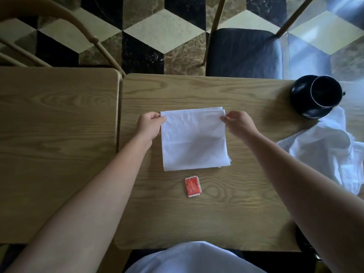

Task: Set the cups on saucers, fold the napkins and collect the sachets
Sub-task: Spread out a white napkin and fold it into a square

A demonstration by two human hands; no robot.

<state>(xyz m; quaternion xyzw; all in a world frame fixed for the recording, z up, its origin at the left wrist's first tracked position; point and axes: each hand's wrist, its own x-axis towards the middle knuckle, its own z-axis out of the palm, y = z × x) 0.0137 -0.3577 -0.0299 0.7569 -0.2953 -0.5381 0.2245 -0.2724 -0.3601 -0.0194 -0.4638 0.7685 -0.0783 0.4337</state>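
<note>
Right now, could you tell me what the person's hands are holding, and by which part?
Both hold the folded white napkin: the left hand pinches its far left corner, the right hand its far right corner.

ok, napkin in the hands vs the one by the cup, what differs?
The folded napkin lies flat as a neat rectangle mid-table; the loose napkin is crumpled in a heap at the right edge. Left hand and right hand pinch the folded napkin's far corners; nothing holds the loose napkin. The loose napkin reaches the saucer; the folded napkin lies well clear. Both are white.
</note>
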